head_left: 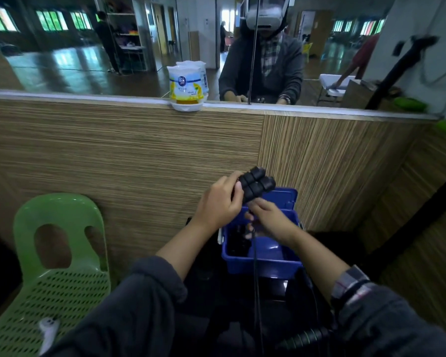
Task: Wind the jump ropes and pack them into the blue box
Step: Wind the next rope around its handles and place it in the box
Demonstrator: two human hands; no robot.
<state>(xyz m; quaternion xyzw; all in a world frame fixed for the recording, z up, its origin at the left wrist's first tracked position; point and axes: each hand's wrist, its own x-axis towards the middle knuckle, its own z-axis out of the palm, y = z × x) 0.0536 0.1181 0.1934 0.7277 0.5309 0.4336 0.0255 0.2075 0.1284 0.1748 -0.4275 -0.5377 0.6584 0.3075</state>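
My left hand (pixel 220 202) grips a pair of black ribbed jump rope handles (pixel 255 184) held side by side above the blue box (pixel 262 261). My right hand (pixel 267 220) pinches the thin black rope (pixel 256 269) just below the handles, over the open box. The rope hangs straight down past the box's front wall toward my lap. Dark rope lies inside the box on its left side. Another black ribbed handle (pixel 304 337) lies low in front of me, near my right sleeve.
A green plastic chair (pixel 59 253) stands to my left with a small white object (pixel 48 331) on its seat. A wood-grain panel rises behind the box, topped by a ledge holding a white and yellow container (pixel 187 86) and a mirror.
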